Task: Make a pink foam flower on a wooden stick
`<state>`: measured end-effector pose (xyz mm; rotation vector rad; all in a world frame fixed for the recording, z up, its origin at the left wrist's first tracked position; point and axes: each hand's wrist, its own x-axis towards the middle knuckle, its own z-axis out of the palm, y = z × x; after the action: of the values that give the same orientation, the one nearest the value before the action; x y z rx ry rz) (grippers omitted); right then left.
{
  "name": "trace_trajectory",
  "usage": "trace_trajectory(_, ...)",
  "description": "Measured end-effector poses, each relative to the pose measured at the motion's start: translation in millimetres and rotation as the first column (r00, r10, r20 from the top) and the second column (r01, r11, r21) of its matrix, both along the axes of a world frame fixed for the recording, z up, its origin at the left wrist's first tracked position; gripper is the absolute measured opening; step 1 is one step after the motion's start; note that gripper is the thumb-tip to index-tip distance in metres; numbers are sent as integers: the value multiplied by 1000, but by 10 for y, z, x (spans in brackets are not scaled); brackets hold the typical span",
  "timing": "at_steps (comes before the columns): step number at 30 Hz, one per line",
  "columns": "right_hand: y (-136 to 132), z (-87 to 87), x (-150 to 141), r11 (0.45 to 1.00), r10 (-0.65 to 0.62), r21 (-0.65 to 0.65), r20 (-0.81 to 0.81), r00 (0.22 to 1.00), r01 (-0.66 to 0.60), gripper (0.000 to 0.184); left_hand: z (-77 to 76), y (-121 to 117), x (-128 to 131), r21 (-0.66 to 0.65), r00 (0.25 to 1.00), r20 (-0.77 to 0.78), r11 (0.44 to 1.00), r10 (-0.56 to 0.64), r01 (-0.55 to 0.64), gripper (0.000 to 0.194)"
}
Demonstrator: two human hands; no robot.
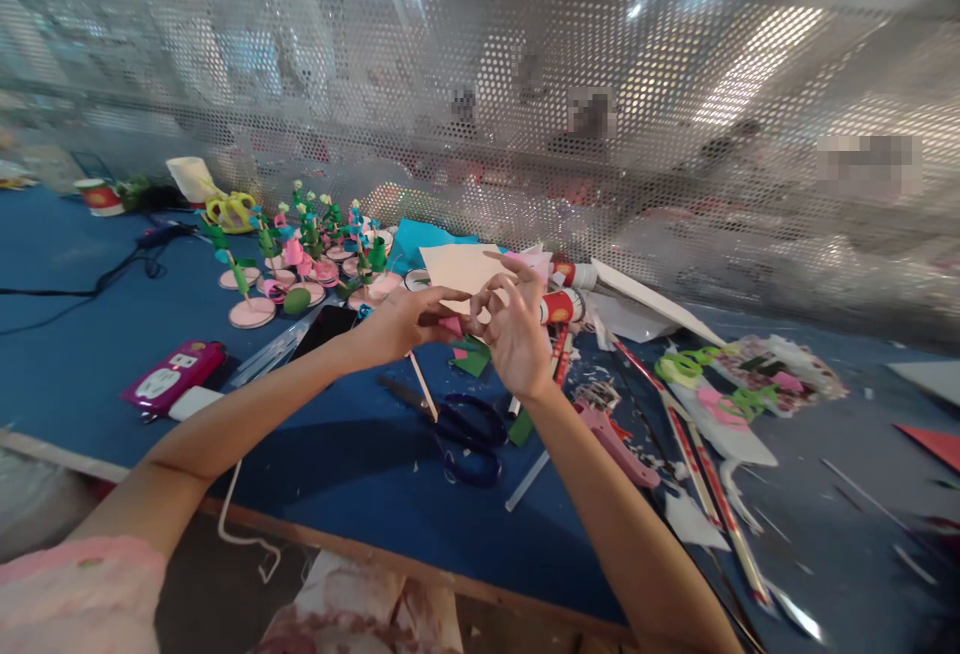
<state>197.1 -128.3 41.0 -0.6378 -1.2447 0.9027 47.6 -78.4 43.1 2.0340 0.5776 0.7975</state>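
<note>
"What does the person have in the left hand?"

"A small pink piece, pinched between the fingertips. It is up in front of the body, above the table. Only part of it shows; the fingers cover the rest, so its full shape is hard to make out."

"And the right hand?"

"It is raised just beside the left, with the thumb and some fingers bent in close together and another finger stretched out. Whether they grip an edge of the piece cannot be told, since the fingertips overlap there."

"Is that pale stick held too?"

"Hard to say. Its upper end comes close below the left hand in this view, and its lower end meets the scissors."

"What else is partly covered?"

"The hands block some of the cream sheet behind them. A dark flat object lies partly behind the left forearm, and the white cable runs up out of sight beneath that arm. At the right border, the red sheet is cut off. Through the perforated screen, shapes are blurred."
</note>
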Motion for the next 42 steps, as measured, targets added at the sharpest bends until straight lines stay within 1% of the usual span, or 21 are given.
trace_trajectory(3,-1,4,19,999,15,45,54,998,-18,32,-57,53,11,-110,998,62,994,3,3,41)
trace_trajectory(7,-46,-29,33,982,-55,189,218,974,13,42,-121,80,44,-270,990,139,960,-38,74,34)
trace_trajectory(10,-64,-36,29,974,-60,225,240,969,4,45,-128,55,63,-238,986,131,963,-99,128,29)
trace_trajectory(12,-59,-25,17,982,-38,191,197,980,0,45,-135,41,72,-177,988,105,975,-114,132,26)
trace_trajectory(14,-39,-10,-2,992,-34,124,155,987,15,45,-149,40,80,-124,992,74,986,-101,110,25)
trace_trajectory(16,-6,-3,-19,997,-69,48,138,988,63,47,-159,52,83,-93,995,56,992,-85,90,25)
trace_trajectory(19,51,-11,-23,989,-137,-40,124,983,143,54,-136,72,66,-86,994,92,994,-59,67,28)
trace_trajectory(21,76,-16,-9,983,-145,-100,75,987,152,56,-96,75,35,-67,994,107,997,-21,28,34)
trace_trajectory(23,83,-11,12,977,-119,-176,5,993,118,54,-53,64,-2,5,997,76,1000,24,-25,38)
trace_trajectory(25,78,-1,28,967,-81,-247,-51,995,66,52,-27,44,-32,144,997,13,987,71,-72,37)
trace_trajectory(27,73,-1,37,954,-60,-298,-65,996,38,54,-30,17,-42,319,990,-39,940,138,-118,35)
trace_trajectory(29,79,-21,38,948,-63,-316,-50,997,44,61,-59,-16,-30,468,975,-57,868,214,-163,38)
trace_trajectory(31,97,-59,35,951,-91,-298,-32,995,78,68,-96,-57,0,546,962,-33,811,272,-211,44)
trace_trajectory(32,111,-81,35,955,-105,-283,-23,994,94,71,-111,-80,18,557,957,-21,798,289,-229,47)
trace_trajectory(35,156,-136,39,968,-126,-212,49,991,134,74,-113,-133,50,513,937,-3,805,349,-299,60)
trace_trajectory(37,178,-150,44,979,-157,-112,126,980,172,76,-76,-134,30,480,884,-11,778,468,-406,71)
trace_trajectory(38,183,-151,45,980,-184,-49,159,970,193,77,-50,-121,5,462,851,-45,766,524,-447,72)
trace_trajectory(39,184,-149,45,977,-212,12,183,960,213,77,-21,-99,-26,425,829,-111,781,547,-458,67)
trace_trajectory(40,180,-146,42,972,-234,65,196,952,225,76,9,-72,-60,350,829,-214,833,517,-430,59)
trace_trajectory(41,171,-144,37,967,-247,109,203,948,229,74,37,-42,-92,202,854,-336,916,396,-346,49)
trace_trajectory(42,160,-143,31,964,-251,146,206,946,224,72,62,-12,-118,-14,888,-408,971,210,-237,45)
